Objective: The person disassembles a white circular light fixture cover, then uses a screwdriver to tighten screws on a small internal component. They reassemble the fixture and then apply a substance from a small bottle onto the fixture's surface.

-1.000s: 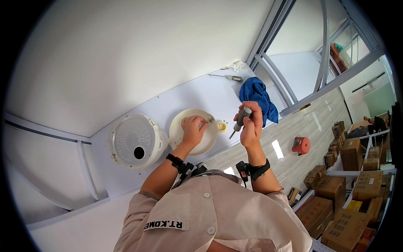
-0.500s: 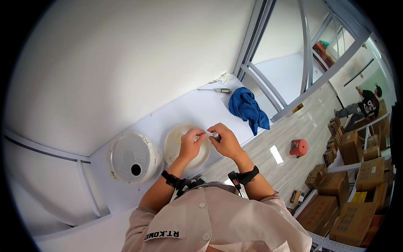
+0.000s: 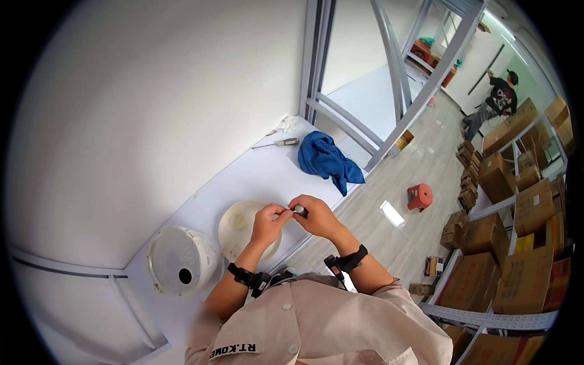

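Observation:
My right hand (image 3: 317, 216) is closed round a small dark cylinder with a grey end (image 3: 300, 210), its kind unclear. My left hand (image 3: 266, 225) is pinched shut close beside it, fingertips nearly meeting those of the right. Whatever the left fingers hold is too small to make out. Both hands are above the right part of a round, off-white shallow dish or lid (image 3: 230, 246) on the white table. A pale, ring-like round patch or piece (image 3: 238, 221) shows inside that dish.
Left of the dish stands a white bucket (image 3: 210, 255) with a dark round hole in its lid. Farther off lie a screwdriver (image 3: 286, 142), a crumpled white tissue (image 3: 286, 124) and a blue cloth (image 3: 325, 159). A red stool (image 3: 420, 198), shelved cartons (image 3: 468, 277) and another person (image 3: 496, 100) are to the right.
The view has swung, so table and room appear shifted left. Relative to the dish, my hands have moved slightly right, uncovering more of it. Both stay closed and close together.

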### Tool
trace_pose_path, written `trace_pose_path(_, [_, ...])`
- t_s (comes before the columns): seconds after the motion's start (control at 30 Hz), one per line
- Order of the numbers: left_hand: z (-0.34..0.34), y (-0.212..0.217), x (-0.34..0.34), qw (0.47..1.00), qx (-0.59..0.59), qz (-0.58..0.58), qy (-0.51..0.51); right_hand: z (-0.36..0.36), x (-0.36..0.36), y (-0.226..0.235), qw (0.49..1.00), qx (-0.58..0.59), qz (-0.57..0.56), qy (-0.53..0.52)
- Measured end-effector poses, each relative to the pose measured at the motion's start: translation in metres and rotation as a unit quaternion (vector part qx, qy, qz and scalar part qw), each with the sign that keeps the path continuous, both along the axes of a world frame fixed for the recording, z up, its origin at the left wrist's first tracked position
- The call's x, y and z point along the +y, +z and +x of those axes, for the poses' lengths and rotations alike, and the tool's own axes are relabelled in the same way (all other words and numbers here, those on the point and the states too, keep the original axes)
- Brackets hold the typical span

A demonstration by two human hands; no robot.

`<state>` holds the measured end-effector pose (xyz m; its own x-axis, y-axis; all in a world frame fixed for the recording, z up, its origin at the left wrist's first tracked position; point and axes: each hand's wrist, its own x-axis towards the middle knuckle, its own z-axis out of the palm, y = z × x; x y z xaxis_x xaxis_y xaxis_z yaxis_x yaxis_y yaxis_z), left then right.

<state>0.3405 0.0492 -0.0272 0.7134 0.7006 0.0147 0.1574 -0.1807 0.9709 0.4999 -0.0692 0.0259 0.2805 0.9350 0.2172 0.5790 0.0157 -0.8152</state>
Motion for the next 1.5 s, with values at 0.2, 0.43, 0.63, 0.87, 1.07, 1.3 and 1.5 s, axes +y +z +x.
trace_pose_path(0.2, [0.015, -0.006, -0.007, 0.999, 0.007, -0.008, -0.042, 0.010, -0.015, -0.007, 0.999, -0.024, 0.026, -0.021])
trace_pose_path(0.43, [0.032, -0.010, -0.022, 0.982, 0.043, 0.161, -0.093, 0.026, -0.019, -0.047, 0.995, 0.011, 0.004, -0.102])
trace_pose_path(0.63, [0.026, -0.007, -0.023, 0.977, 0.077, 0.178, -0.094, 0.034, -0.015, -0.080, 0.980, -0.049, -0.065, -0.179])
trace_pose_path(0.87, [0.012, -0.005, -0.017, 0.975, 0.051, 0.208, -0.054, 0.041, -0.007, -0.116, 0.962, -0.116, -0.121, -0.216])
trace_pose_path(1.07, [-0.006, -0.006, -0.012, 0.976, 0.088, 0.200, -0.012, 0.040, 0.002, -0.122, 0.959, -0.116, -0.151, -0.211])
trace_pose_path(1.3, [-0.019, -0.021, -0.005, 0.964, 0.122, 0.235, 0.038, 0.045, 0.013, -0.126, 0.966, -0.106, -0.130, -0.195])
trace_pose_path(1.5, [-0.032, -0.040, 0.002, 0.943, 0.168, 0.275, 0.086, 0.044, 0.017, -0.118, 0.969, -0.098, -0.118, -0.194])
